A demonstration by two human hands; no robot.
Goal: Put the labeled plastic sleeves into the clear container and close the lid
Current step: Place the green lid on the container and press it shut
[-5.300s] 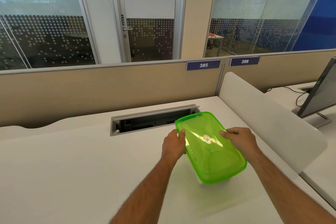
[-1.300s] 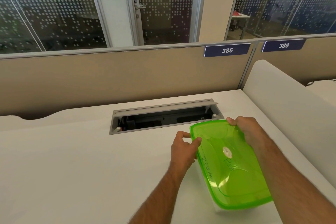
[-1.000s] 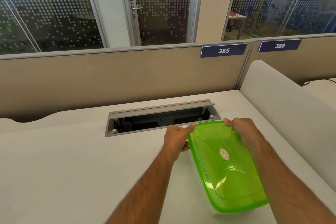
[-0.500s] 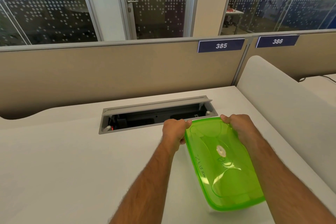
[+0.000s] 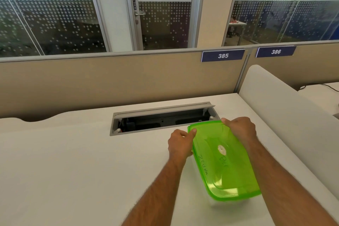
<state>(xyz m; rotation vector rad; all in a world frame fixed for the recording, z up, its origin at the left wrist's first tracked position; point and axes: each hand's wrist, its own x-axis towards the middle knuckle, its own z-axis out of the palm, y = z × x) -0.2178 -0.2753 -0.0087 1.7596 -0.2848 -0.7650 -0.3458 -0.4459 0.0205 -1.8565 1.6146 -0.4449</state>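
We are gripping the green lid point(image 5: 222, 159) at its far corners, left hand point(image 5: 180, 144) and right hand point(image 5: 239, 127) apart, its long axis running toward us over the container point(image 5: 218, 204).

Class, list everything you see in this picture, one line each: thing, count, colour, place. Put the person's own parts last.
Translucent green plastic lid: one, green, on the clear plastic container, right of desk centre.
White desk: one, white, foreground.
Grey metal cable tray opening: one, grey, set in the desk behind the lid.
Beige partition panel: one, beige, behind the desk.
Blue number plates: two, blue, atop the partition.
White rounded side divider: one, white, right.
Left hand: one, gripping the lid's left edge.
Right hand: one, gripping its far corner.
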